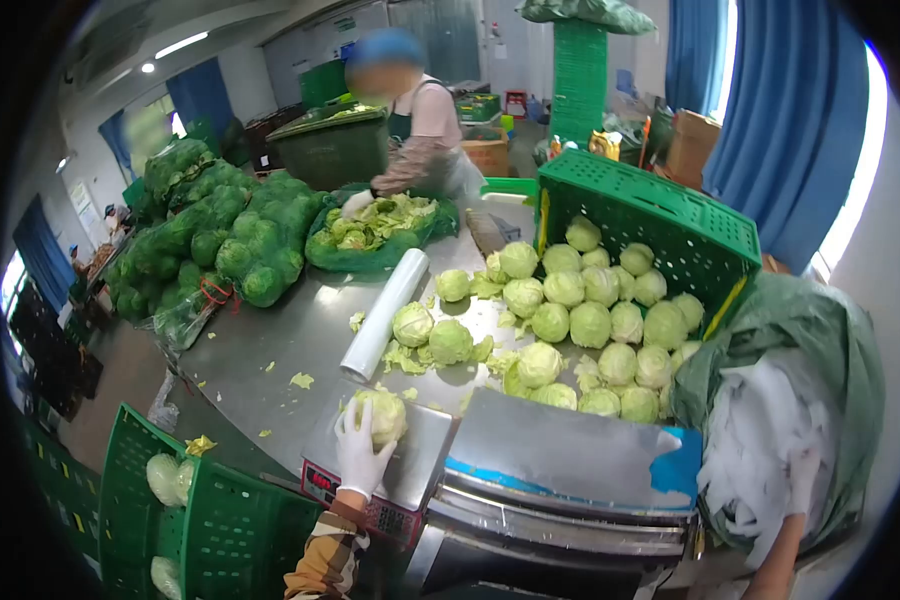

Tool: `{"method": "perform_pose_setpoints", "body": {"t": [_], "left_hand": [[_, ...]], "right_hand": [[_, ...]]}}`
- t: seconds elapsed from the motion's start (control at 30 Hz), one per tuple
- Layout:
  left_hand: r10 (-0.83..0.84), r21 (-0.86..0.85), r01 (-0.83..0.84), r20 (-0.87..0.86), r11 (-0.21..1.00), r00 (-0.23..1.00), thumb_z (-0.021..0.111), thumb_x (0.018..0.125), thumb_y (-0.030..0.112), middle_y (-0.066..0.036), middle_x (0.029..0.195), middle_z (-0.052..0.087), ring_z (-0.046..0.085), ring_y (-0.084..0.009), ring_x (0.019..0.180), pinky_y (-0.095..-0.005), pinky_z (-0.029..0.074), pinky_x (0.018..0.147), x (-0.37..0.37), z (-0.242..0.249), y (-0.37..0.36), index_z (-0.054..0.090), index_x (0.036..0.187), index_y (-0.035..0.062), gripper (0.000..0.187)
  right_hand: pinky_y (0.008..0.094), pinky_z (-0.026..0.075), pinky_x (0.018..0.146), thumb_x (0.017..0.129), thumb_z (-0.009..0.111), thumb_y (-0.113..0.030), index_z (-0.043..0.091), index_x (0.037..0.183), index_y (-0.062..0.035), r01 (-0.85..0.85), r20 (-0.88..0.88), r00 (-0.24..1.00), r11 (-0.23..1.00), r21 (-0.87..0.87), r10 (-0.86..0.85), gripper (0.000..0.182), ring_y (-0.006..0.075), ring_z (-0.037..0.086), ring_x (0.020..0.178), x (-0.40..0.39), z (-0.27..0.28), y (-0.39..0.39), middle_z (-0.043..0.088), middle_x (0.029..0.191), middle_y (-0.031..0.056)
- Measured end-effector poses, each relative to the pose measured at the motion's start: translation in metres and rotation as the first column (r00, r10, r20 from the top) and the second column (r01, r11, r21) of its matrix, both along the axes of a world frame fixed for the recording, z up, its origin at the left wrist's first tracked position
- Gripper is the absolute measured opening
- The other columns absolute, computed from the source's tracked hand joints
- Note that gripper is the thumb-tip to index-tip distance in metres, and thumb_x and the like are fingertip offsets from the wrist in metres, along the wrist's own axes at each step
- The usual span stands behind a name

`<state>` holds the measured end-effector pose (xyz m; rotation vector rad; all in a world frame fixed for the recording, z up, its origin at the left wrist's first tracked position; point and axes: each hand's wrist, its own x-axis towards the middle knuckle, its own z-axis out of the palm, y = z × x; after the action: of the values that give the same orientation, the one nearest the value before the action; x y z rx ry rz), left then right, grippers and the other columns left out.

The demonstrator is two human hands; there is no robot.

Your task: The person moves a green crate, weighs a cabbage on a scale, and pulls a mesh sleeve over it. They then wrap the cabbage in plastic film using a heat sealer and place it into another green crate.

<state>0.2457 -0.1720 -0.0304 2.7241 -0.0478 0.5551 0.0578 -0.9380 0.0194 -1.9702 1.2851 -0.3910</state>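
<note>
My left hand (362, 452), in a white glove, is wrapped round the side of a pale green cabbage (381, 415). That cabbage rests on the steel plate of a digital scale (420, 450) with a red-lit display. On the far right my right hand (802, 478), also gloved, reaches into a heap of thin white plastic sheets or bags (760, 430) inside a green sack (820, 330). Its fingers blend into the white material, so I cannot tell whether they grip any of it. Several trimmed cabbages (590, 322) spill from a tipped green crate (660, 205) beyond.
A film-wrapping machine (570, 450) stands between my hands. A roll of clear film (386, 315) lies on the steel table (260, 380), among leaf scraps. Net sacks of cabbages (260, 245) are piled at left. Green crates (210, 530) stand lower left. A co-worker (425, 130) handles leaves opposite.
</note>
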Motion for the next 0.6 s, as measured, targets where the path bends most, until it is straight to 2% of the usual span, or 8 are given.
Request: {"method": "perform_pose_setpoints", "body": {"t": [0.1, 0.13, 0.2, 0.23, 0.33, 0.43, 0.5, 0.6], "left_hand": [[-0.064, -0.16, 0.062, -0.01, 0.985, 0.998, 0.078, 0.072, 0.015, -0.024, 0.147, 0.032, 0.033, -0.041, 0.135, -0.0431, 0.029, 0.114, -0.004, 0.007, 0.006, 0.032, 0.146, 0.0025, 0.088], [-0.07, -0.212, 0.073, 0.019, 0.975, 0.997, 0.077, 0.072, 0.013, -0.024, 0.148, 0.032, 0.033, -0.0399, 0.136, -0.0426, 0.028, 0.115, -0.004, 0.007, 0.009, 0.032, 0.146, 0.0011, 0.087], [-0.109, -0.267, 0.12, 0.055, 0.956, 0.992, 0.074, 0.074, 0.011, -0.023, 0.148, 0.032, 0.032, -0.038, 0.137, -0.0414, 0.025, 0.116, 0.004, -0.004, 0.024, 0.031, 0.146, -0.0015, 0.085], [-0.125, -0.275, 0.14, 0.072, 0.951, 0.99, 0.073, 0.076, 0.01, -0.023, 0.148, 0.032, 0.032, -0.0371, 0.138, -0.0409, 0.024, 0.117, 0.009, -0.013, 0.035, 0.03, 0.146, -0.0027, 0.083], [-0.138, -0.38, 0.148, 0.055, 0.913, 0.989, 0.07, 0.081, 0.012, -0.023, 0.149, 0.031, 0.031, -0.0368, 0.139, -0.0409, 0.024, 0.117, 0.018, -0.034, 0.047, 0.029, 0.146, -0.003, 0.078], [-0.039, -0.374, 0.062, 0.07, 0.926, 0.997, 0.066, 0.086, 0.013, -0.024, 0.148, 0.034, 0.033, -0.0353, 0.138, -0.0413, 0.025, 0.115, 0.003, -0.02, 0.032, 0.032, 0.145, -0.0039, 0.07], [-0.05, -0.325, 0.094, 0.143, 0.941, 0.989, 0.064, 0.088, 0.013, -0.024, 0.144, 0.041, 0.038, -0.0342, 0.135, -0.0405, 0.029, 0.113, -0.006, -0.002, 0.001, 0.035, 0.143, -0.0049, 0.065], [-0.191, -0.614, 0.256, 0.17, 0.747, 0.967, 0.061, 0.09, 0.01, -0.018, 0.137, 0.05, 0.048, -0.0269, 0.127, -0.0369, 0.039, 0.105, -0.035, 0.014, -0.067, 0.041, 0.14, -0.0038, 0.055]], "right_hand": [[0.0207, 0.043, 0.052, 0.094, 0.055, -0.01, 0.059, 0.095, -0.0043, -0.126, 0.649, 0.759, 0.99, 0.059, 0.058, 0.007, 0.005, 0.044, 0.058, -0.019, -0.01, -0.014, 0.051, 0.074, -0.0032], [0.0194, 0.041, 0.053, 0.096, 0.054, -0.011, 0.062, 0.102, -0.0045, 0.004, 0.698, 0.716, 0.999, 0.034, -0.027, 0.012, 0.0031, 0.039, 0.057, -0.01, 0.025, 0.034, 0.045, 0.07, -0.0062], [0.0345, 0.053, 0.083, 0.097, 0.056, -0.016, 0.052, 0.129, 0.0008, -0.086, 0.79, 0.611, 0.988, 0.128, -0.049, 0.036, 0.0195, 0.062, 0.098, -0.026, 0.031, 0.035, 0.061, 0.113, 0.0083], [0.0434, 0.047, 0.097, 0.098, 0.055, -0.019, 0.044, 0.136, 0.0018, -0.237, 0.876, 0.465, 0.936, 0.261, -0.127, 0.045, 0.0289, 0.053, 0.121, -0.032, 0.039, 0.043, 0.053, 0.134, 0.0144], [0.0388, 0.048, 0.088, 0.099, 0.053, -0.018, 0.049, 0.127, -0.0032, -0.35, 0.923, 0.242, 0.861, 0.37, -0.299, 0.033, 0.0226, 0.057, 0.101, -0.042, 0.059, 0.072, 0.059, 0.115, 0.0079], [0.0352, 0.048, 0.081, 0.098, 0.053, -0.017, 0.053, 0.122, -0.0059, -0.535, 0.913, 0.125, 0.749, 0.391, -0.388, 0.026, 0.0185, 0.057, 0.094, -0.05, 0.034, 0.076, 0.059, 0.111, 0.0049], [0.0326, 0.047, 0.077, 0.098, 0.054, -0.015, 0.054, 0.119, -0.0075, -0.5, 0.876, 0.145, 0.73, 0.466, -0.459, 0.022, 0.0156, 0.057, 0.091, -0.047, 0.035, 0.094, 0.06, 0.111, 0.0041], [0.0332, 0.047, 0.077, 0.099, 0.053, -0.02, 0.054, 0.119, -0.0066, -0.523, 0.853, 0.089, 0.705, 0.48, -0.514, 0.024, 0.0165, 0.057, 0.091, -0.042, 0.022, 0.103, 0.06, 0.11, 0.005]]}}
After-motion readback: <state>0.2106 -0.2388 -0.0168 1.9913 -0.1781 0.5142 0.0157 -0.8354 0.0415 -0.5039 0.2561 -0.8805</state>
